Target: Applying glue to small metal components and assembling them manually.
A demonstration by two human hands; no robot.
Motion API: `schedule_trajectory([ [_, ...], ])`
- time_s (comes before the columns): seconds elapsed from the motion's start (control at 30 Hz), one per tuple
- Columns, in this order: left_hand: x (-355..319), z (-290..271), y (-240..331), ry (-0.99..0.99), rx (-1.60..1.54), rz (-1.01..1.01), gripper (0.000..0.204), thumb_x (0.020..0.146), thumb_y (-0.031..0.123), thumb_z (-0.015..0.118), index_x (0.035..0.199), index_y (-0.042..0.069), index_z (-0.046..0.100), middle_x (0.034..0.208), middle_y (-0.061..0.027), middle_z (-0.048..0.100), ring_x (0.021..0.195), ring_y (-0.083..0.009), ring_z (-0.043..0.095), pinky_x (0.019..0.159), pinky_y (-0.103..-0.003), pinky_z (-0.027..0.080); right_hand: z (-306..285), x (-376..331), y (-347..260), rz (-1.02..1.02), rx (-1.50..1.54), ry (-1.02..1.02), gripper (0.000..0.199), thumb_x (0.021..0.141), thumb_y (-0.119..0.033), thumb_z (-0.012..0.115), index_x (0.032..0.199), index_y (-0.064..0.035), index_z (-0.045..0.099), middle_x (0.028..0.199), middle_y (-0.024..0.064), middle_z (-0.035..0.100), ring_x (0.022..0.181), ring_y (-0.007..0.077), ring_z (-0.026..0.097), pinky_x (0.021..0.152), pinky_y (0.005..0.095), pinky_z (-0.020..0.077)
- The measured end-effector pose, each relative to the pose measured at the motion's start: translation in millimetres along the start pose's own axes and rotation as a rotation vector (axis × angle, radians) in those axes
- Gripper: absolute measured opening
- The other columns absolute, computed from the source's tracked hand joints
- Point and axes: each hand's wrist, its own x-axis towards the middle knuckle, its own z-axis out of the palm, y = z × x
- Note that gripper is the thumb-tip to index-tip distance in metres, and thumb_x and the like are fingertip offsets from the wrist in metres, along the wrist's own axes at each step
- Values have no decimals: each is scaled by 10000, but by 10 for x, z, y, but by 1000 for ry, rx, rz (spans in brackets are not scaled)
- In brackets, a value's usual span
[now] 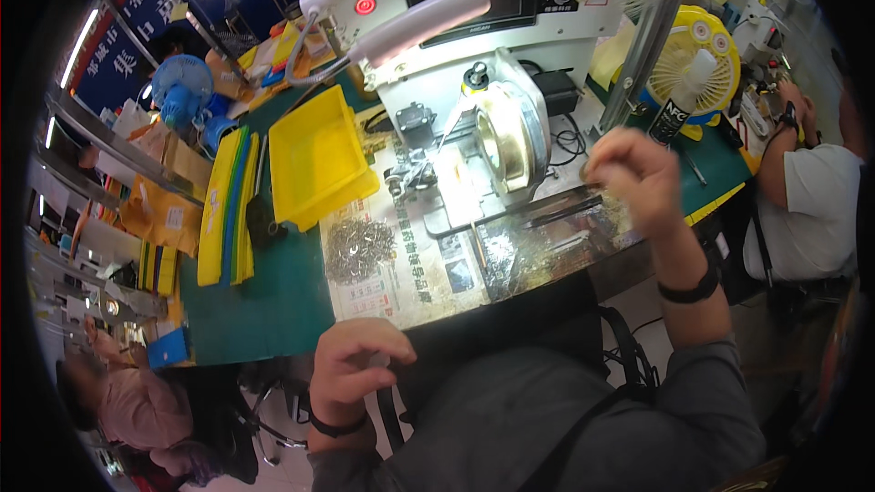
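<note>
My left hand (357,366) is held low, at the bench's front edge, with its fingers curled and thumb drawn in; whatever sits between them, if anything, is too small to tell. A pile of small metal pieces (362,251) lies on the printed paper beyond it. Raised at the right of the machine, my right hand (638,180) is slightly blurred, its fingers bent and pressed together; their contents are hidden. Between the hands and farther back stands a machine with a pale wheel-shaped ring (507,144), brightly lit, and a small metal fixture (412,175) at its left.
A yellow bin (314,159) and upright yellow, blue and green boards (226,205) stand on the left. Overhead hangs a pink-white lamp (424,23). A yellow fan (697,64) and black spray can (671,118) are at the right. Other people sit on both sides.
</note>
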Motion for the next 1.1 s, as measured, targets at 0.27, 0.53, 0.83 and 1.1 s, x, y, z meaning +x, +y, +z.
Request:
schedule_trajectory([
  [0.27, 127, 124, -83, -86, 43, -105, 236, 783, 42, 738, 1005, -30, 702, 965, -140, 720, 894, -240, 690, 809, -330, 527, -27, 328, 189, -161, -600, -127, 672, 808, -2, 639, 1454, -124, 496, 1436, 154, 558, 1112, 241, 663, 843, 345, 540],
  [0.53, 135, 138, 78, -101, 168, -139, 206, 838, 58, 737, 1028, -10, 699, 984, -117, 717, 912, -223, 689, 817, -333, 529, -105, 621, 238, 206, -475, -261, 194, 931, -188, 660, 1054, -54, 727, 843, 58, 692, 735, 167, 625, 681, 299, 498],
  [0.83, 562, 537, -154, -194, 352, 37, 281, 915, 92, 667, 1193, 51, 664, 1088, -137, 707, 989, -310, 679, 860, -369, 526, -272, 224, -287, -155, -550, -377, 46, 808, -40, 712, 815, -3, 686, 695, 86, 614, 642, 239, 598, 604, 338, 450],
  [1.1, 1281, 1189, -533, -16, 660, 210, 528, 929, 148, 643, 1425, 29, 502, 1406, -220, 552, 1302, -360, 531, 1077, -432, 417, -112, -66, -365, -198, -730, -507, 101, 709, -74, 764, 758, -50, 680, 738, 101, 641, 698, 325, 625, 610, 411, 472],
])
